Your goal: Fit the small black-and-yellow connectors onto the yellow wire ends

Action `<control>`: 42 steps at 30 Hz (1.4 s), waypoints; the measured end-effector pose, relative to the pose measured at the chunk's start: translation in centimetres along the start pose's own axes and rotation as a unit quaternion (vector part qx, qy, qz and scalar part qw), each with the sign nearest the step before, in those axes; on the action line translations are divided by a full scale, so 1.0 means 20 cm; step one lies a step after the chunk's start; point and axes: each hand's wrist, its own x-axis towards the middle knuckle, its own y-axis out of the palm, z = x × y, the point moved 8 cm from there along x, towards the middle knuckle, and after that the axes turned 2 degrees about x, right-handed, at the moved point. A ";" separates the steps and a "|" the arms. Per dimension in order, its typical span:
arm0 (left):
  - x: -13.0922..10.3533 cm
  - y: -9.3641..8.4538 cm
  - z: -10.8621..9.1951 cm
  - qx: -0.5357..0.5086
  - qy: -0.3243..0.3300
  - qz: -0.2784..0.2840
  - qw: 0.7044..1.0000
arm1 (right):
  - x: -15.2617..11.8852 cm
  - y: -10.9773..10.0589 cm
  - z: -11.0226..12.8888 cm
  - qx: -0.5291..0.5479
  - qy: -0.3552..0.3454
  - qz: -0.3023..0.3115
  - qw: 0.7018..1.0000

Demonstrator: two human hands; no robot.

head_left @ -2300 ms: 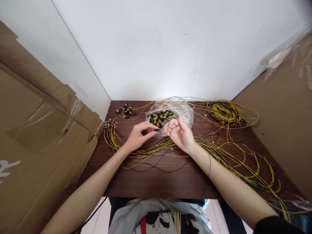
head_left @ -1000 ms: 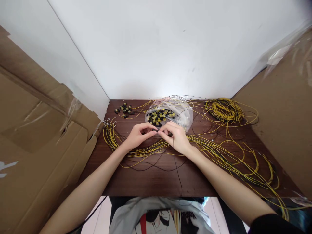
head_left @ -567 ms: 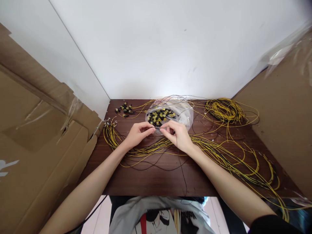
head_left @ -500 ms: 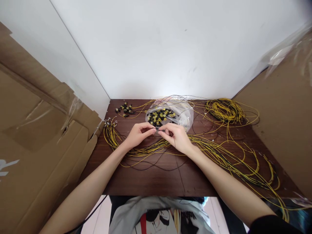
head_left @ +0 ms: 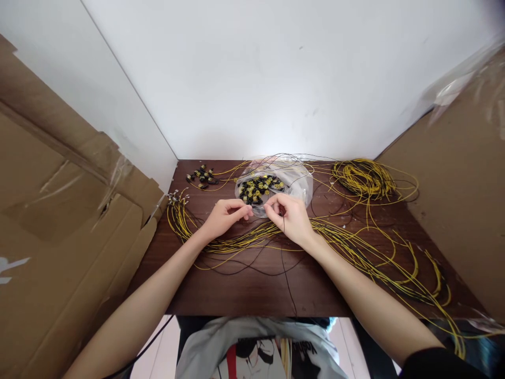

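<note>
Both of my hands are just in front of a clear plastic bag (head_left: pixel 302 181) holding small black-and-yellow connectors (head_left: pixel 256 188). My left hand (head_left: pixel 228 216) is closed in a pinch, and whatever sits between its fingertips is too small to make out. A short gap to the right, my right hand (head_left: pixel 290 217) also pinches thumb against forefinger. A thin black wire (head_left: pixel 287 279) runs down from the right hand across the table to its front edge. Beneath both hands lies a long bundle of yellow and black wires (head_left: pixel 244 241).
Several connectors with wires (head_left: pixel 202 176) lie at the back left of the brown table (head_left: pixel 244 295). A coil of yellow wire (head_left: pixel 365 179) rests at the back right. Cardboard (head_left: pixel 59 226) borders the left, and more cardboard (head_left: pixel 453 210) the right. A white wall (head_left: pixel 252 79) stands behind.
My right hand has moved slightly right, widening the gap between the fingertips. The black wire hanging from it has shifted. My left hand has stayed nearly in place.
</note>
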 end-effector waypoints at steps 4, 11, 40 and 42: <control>0.00 0.00 0.00 0.004 -0.006 0.000 1.000 | 0.00 0.01 0.01 0.002 -0.001 0.002 1.000; 0.00 0.00 0.00 -0.009 -0.007 0.007 1.000 | 0.00 0.01 0.01 0.000 -0.007 0.010 1.000; 0.00 0.03 0.02 -0.022 -0.019 0.037 0.999 | -0.01 0.04 0.05 -0.034 -0.046 0.043 0.997; 0.00 0.03 0.03 -0.023 -0.019 0.037 0.999 | -0.01 0.05 0.05 -0.032 -0.048 0.043 0.997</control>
